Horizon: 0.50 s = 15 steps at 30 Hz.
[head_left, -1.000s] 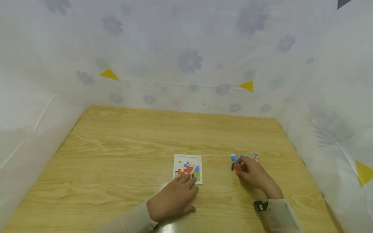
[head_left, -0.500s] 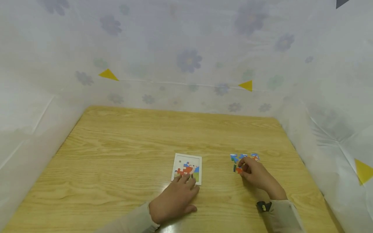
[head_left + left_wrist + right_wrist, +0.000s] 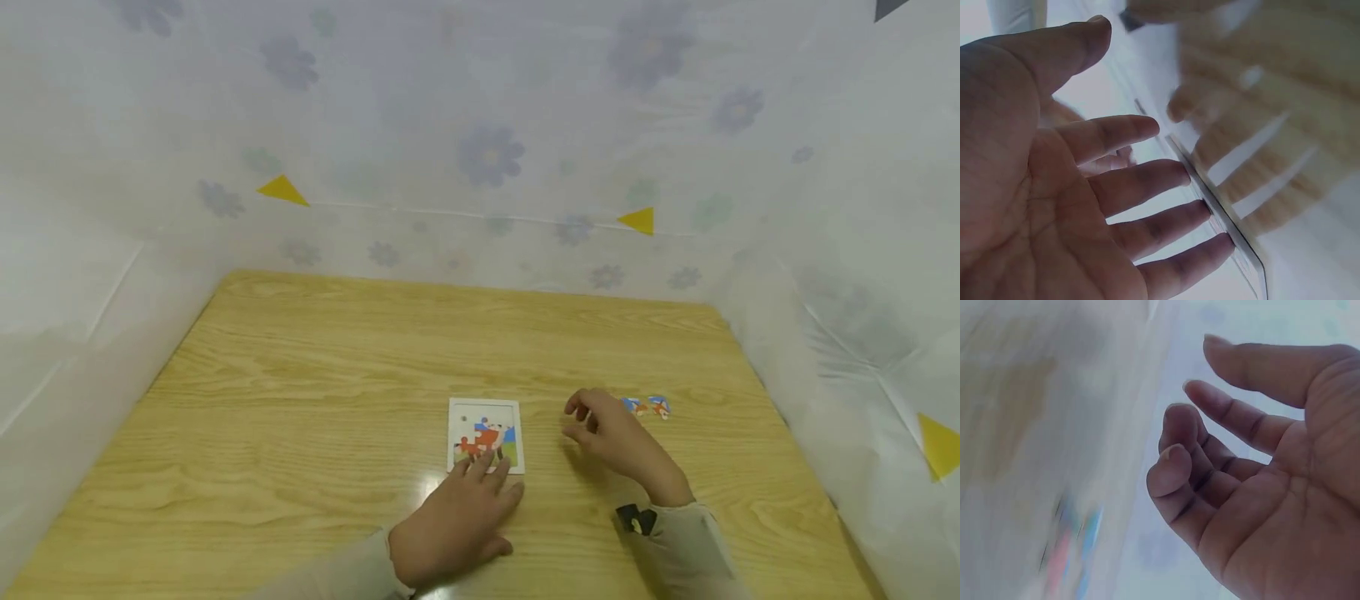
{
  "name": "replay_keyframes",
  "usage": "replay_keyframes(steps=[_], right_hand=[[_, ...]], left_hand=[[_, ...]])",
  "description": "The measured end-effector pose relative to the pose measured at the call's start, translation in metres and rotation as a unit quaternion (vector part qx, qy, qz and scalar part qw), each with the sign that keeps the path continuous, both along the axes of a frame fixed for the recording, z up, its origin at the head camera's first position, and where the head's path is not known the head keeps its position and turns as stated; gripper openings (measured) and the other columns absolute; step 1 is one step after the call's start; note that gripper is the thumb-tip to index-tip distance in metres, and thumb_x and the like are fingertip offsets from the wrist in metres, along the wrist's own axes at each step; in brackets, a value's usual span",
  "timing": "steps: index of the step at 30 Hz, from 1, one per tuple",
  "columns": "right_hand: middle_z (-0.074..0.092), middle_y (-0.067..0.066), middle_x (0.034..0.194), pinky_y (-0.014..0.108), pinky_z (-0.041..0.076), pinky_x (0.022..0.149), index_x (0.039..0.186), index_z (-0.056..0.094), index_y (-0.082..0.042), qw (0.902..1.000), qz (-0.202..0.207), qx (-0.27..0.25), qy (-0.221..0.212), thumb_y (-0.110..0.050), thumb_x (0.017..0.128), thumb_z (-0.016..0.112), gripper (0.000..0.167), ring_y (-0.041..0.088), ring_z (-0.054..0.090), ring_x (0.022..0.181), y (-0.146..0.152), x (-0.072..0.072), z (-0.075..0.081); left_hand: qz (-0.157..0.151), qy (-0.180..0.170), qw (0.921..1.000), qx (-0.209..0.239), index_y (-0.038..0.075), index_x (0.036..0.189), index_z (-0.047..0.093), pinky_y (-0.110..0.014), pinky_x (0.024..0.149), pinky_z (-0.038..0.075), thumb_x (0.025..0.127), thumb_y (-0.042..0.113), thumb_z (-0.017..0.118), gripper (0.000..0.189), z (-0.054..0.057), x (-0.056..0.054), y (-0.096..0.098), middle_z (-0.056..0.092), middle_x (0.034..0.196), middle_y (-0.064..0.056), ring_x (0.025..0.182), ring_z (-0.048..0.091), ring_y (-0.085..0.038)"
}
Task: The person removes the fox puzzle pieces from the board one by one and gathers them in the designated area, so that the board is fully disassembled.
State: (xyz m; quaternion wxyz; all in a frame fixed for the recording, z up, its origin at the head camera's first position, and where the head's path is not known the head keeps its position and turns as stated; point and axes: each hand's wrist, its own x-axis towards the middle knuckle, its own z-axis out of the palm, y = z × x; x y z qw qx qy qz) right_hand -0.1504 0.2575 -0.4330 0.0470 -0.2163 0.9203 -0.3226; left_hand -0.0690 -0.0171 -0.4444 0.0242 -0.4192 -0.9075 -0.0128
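Observation:
A white-framed jigsaw puzzle (image 3: 486,436) lies on the table in the head view, part of its red, white and blue animal picture filled in. The fingertips of my left hand (image 3: 461,521) rest on its near edge, fingers straight and spread. To the right of the puzzle my right hand (image 3: 618,437) hovers over the table. Its fingers are loosely bent, and the right wrist view shows nothing between thumb and fingers. Two loose puzzle pieces (image 3: 660,407) show beyond this hand, which hides the others. Those loose pieces appear only as a coloured blur in the right wrist view.
The wood-grain table (image 3: 360,350) spreads around the puzzle. A pale flowered sheet (image 3: 420,150) hangs behind it and along both sides, with yellow triangles on it. A dark band (image 3: 636,520) sits at the right wrist.
My right hand has left the loose pieces and shifted left toward the puzzle, its fingers now parted. The left hand stays on the frame, with only a slight shift.

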Motion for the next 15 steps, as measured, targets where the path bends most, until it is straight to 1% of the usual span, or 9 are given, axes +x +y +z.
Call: replay_keyframes(steps=[4,8,11,15], right_hand=[[0.06,0.0,0.094,0.031,0.051,0.064,0.114,0.065,-0.006,0.9989,0.045,-0.007,-0.01,-0.011,0.099,0.071,0.017,0.012,0.056,0.075,-0.038,-0.006,0.001],[0.06,0.0,0.097,0.032,0.052,0.068,0.118,0.066,-0.007,0.9966,0.082,0.002,-0.008,-0.006,0.101,0.066,0.017,0.013,0.057,0.08,-0.067,-0.013,-0.006],[0.059,0.002,0.1,0.033,0.052,0.073,0.118,0.066,-0.008,0.995,0.097,0.025,-0.004,-0.002,0.1,0.064,0.019,0.014,0.057,0.086,-0.081,-0.018,-0.015],[0.059,0.003,0.1,0.034,0.054,0.076,0.114,0.066,-0.008,0.9945,0.095,0.041,-0.017,-0.001,0.098,0.067,0.018,0.015,0.058,0.089,-0.092,-0.02,-0.022]], left_hand=[[0.0,0.014,0.9998,-0.016,0.022,0.139,0.06,-0.049,0.104,0.05,0.088,0.064,0.071,0.067,0.0,0.001,0.001,0.056,0.149,-0.011,0.136,0.054,-0.033],[-0.006,0.032,0.999,-0.03,0.021,0.137,0.061,-0.047,0.106,0.049,0.089,0.066,0.069,0.066,0.0,0.001,-0.001,0.056,0.148,-0.009,0.136,0.053,-0.032],[-0.011,0.042,0.9983,-0.039,0.022,0.135,0.063,-0.045,0.107,0.049,0.088,0.068,0.068,0.065,0.0,0.001,-0.002,0.056,0.149,-0.008,0.137,0.052,-0.031],[-0.009,0.042,0.9981,-0.045,0.023,0.135,0.063,-0.044,0.107,0.048,0.087,0.069,0.067,0.066,-0.001,0.003,-0.001,0.055,0.15,-0.008,0.139,0.051,-0.031]])
